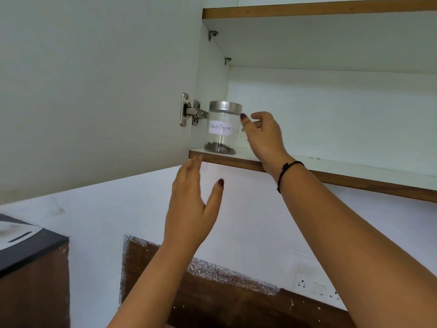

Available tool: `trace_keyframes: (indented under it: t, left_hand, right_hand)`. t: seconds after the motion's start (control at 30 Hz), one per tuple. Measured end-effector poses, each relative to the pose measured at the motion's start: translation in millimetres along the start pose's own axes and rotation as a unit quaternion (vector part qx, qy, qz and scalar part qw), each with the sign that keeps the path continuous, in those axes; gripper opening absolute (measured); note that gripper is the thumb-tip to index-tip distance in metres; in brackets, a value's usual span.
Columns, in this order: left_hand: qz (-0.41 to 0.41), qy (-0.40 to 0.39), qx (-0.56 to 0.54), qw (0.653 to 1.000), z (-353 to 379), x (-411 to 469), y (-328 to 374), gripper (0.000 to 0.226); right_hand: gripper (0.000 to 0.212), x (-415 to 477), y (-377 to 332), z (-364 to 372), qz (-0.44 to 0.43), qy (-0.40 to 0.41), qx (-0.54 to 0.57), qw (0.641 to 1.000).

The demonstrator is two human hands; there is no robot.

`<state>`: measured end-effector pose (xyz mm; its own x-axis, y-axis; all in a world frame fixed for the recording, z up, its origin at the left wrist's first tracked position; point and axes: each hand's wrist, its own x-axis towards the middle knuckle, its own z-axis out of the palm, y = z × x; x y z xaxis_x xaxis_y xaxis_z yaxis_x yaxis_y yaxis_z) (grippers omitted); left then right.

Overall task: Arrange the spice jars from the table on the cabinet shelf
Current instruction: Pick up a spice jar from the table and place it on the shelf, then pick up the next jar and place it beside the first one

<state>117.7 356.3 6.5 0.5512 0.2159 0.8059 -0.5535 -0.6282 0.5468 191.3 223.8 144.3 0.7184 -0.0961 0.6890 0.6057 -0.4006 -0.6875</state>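
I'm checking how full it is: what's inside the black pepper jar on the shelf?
The black pepper jar holds a shallow layer of peppercorns at its bottom; above them it looks empty. Its paper label covers part of the middle, its metal lid the top.

In the middle of the frame, a clear jar with a silver lid stands upright on the left end of the white shelf. Its label says "Black Pepper". The right hand is just beside the jar, fingers loose. The left hand is flat and spread below the shelf. The cabinet door fills the upper left.
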Motion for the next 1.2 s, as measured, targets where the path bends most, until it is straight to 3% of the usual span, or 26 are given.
trace_keyframes:
  t: [0.13, 0.23, 0.33, 0.47, 0.73, 0.83, 1.0, 1.1, 1.2]
  left_hand:
    - [-0.079, -0.005, -0.056, 0.995, -19.8, -79.5, -30.4, 0.047]
    - [-0.182, -0.012, -0.081, 0.98, -30.3, -140.4, -59.1, 0.04]
    - [-0.273, -0.038, -0.112, 0.955, -39.0, -191.7, -78.6, 0.034]
    - [-0.301, -0.073, -0.111, 0.944, -51.8, -241.9, -82.7, 0.03]
    - [-0.376, -0.155, -0.062, 0.911, -63.0, -321.1, -96.6, 0.02]
    - [-0.364, -0.233, -0.007, 0.902, -65.4, -349.4, -107.6, 0.017]
    - [-0.298, -0.443, 0.124, 0.837, -68.5, -388.1, -126.0, 0.038]
    - [-0.315, -0.46, 0.134, 0.819, -70.9, -404.2, -137.4, 0.051]
    - [-0.357, -0.475, 0.125, 0.795, -73.0, -414.9, -145.2, 0.062]
  right_hand:
    - [0.019, -50.9, 4.7, -14.0, -0.112, 0.124, 0.085, 0.982]
    - [0.006, -111.6, 29.8, -14.7, -0.124, 0.091, 0.115, 0.981]
    - [0.01, -186.1, 65.3, -2.1, -0.07, 0.008, 0.119, 0.99]
    - [0.014, -298.0, 112.1, 19.4, 0.057, -0.107, 0.129, 0.984]
    - [0.007, -431.1, 156.0, 26.9, 0.193, -0.167, 0.067, 0.965]
    - [0.015, -464.7, 172.9, 25.6, 0.228, -0.209, 0.024, 0.951]
    - [0.058, -512.8, 201.1, 29.5, 0.243, -0.405, -0.068, 0.879]
    - [0.077, -528.3, 206.0, 38.7, 0.24, -0.477, -0.117, 0.837]
    - [0.088, -540.6, 210.2, 51.6, 0.24, -0.501, -0.135, 0.821]
